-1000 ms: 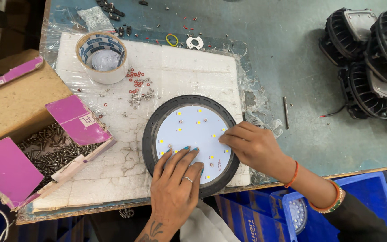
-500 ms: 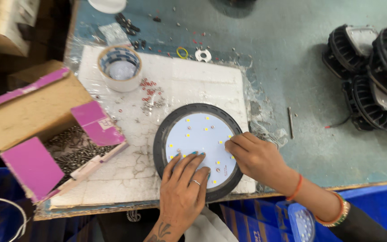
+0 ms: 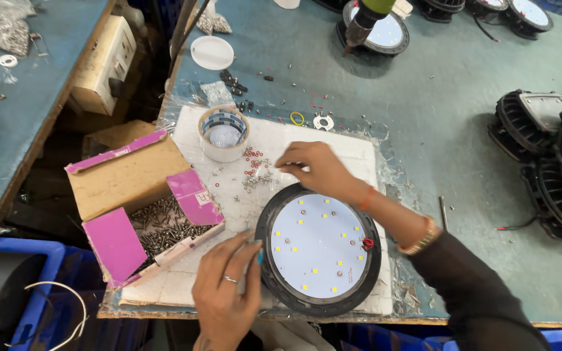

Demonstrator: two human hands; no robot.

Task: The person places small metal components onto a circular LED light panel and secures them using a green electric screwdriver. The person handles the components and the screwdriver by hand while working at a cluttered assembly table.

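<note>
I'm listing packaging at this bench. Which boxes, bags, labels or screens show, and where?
Screw box: left of the lamp, open brown carton with pink flaps.
Plastic bag: above the tape roll, small and clear.
Pale box: upper left, between the tables.
No screens.

I see my left hand (image 3: 227, 292) resting on the rim of the round black lamp (image 3: 319, 250), maybe holding a small tool, while my right hand (image 3: 317, 170) pinches at the loose screws (image 3: 256, 177) on the desk (image 3: 463, 130)
</note>
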